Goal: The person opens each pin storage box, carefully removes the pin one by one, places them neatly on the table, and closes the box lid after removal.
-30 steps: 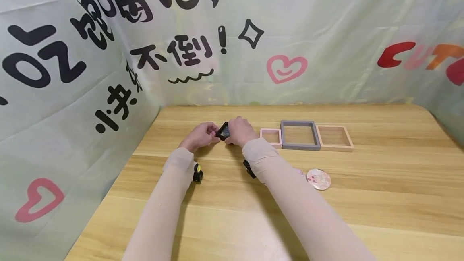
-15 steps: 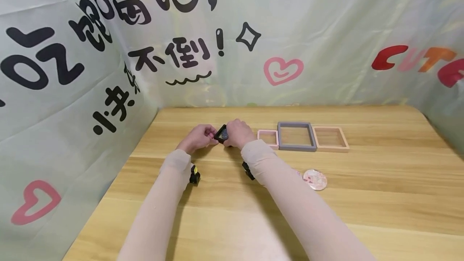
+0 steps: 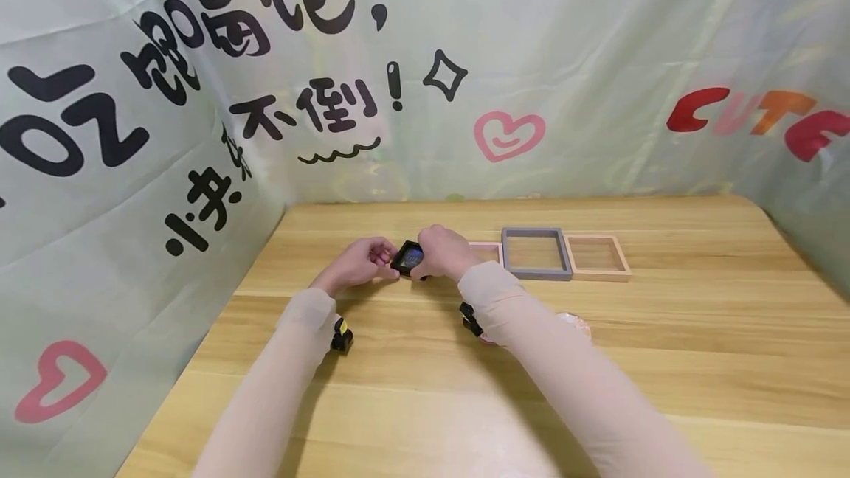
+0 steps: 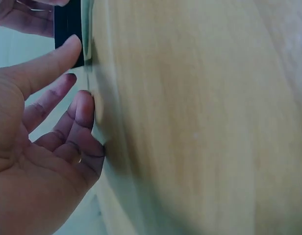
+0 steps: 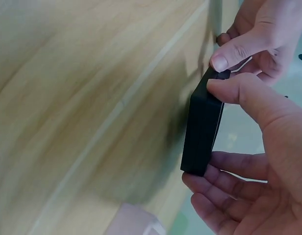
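Observation:
A small square black display frame [image 3: 406, 260], with something dark blue behind its clear pane, is held between both hands just over the table. My right hand [image 3: 443, 251] grips it, thumb on one edge and fingers on the opposite edge, as the right wrist view shows of the black side [image 5: 201, 127]. From the other side my left hand [image 3: 358, 260] pinches a corner, its thumb [image 4: 67, 54] against the black edge and the remaining fingers loosely bent. The right hand hides part of the frame in the head view.
Right of the hands lie a pink frame [image 3: 488, 245], partly covered by the right hand, a larger grey frame [image 3: 539, 274] and a peach frame [image 3: 600, 278] in a row. A patterned round disc [image 3: 579, 321] shows past the right sleeve [image 3: 564, 360]. Printed cloth [image 3: 584, 57] hangs behind the table.
The head view has shifted slightly. The black frame has turned so more of its face shows. My right hand and forearm now cover more of the pink frame and the disc.

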The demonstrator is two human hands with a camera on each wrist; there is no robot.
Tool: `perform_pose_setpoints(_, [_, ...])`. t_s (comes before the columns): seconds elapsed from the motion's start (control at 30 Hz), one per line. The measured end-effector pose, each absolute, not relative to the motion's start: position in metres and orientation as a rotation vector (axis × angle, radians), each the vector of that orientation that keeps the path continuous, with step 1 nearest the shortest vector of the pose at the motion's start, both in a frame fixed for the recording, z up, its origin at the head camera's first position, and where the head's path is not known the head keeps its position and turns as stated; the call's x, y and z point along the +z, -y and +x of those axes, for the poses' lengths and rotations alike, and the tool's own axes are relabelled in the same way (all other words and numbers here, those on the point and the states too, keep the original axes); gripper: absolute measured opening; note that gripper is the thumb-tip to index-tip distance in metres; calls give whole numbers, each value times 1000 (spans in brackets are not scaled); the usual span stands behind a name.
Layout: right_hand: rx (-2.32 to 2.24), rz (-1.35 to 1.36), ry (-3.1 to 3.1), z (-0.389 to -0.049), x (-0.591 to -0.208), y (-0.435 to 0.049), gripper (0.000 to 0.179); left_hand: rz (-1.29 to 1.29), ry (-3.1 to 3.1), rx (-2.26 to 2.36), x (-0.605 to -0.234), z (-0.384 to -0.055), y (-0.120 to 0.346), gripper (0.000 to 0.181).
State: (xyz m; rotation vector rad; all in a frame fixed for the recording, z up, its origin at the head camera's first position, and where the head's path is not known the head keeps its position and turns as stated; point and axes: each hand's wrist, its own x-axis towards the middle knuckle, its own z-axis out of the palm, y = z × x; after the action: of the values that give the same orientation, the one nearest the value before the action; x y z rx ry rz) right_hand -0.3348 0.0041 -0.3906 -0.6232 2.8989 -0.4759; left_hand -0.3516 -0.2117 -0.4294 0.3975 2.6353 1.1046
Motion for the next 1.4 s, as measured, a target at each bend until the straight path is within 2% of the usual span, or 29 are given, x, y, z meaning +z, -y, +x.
perform_pose_setpoints(0.4, [-586,-834,-2859,-318,-370,-29,45,523,-2602,1146,-409,-331,212,80])
perform_pose_setpoints(0.63, [-644,-957,-2830,-299,-360,-41,64,589,-2508,1257,-405,-312,215,92])
perform_pose_setpoints(0.77, [-691,-984,-2813,-284,-354,-49,69,621,-2449,1336,-403,-298,212,91])
perform_pose_setpoints(1.03, [-790,-1056,-2820,-257,-351,-65,69,732,-2467,1417,-399,-269,200,72])
perform_pose_setpoints(1.4, [-932,-1110,-2843,-224,-356,-84,65,802,-2458,1598,-401,-239,184,71])
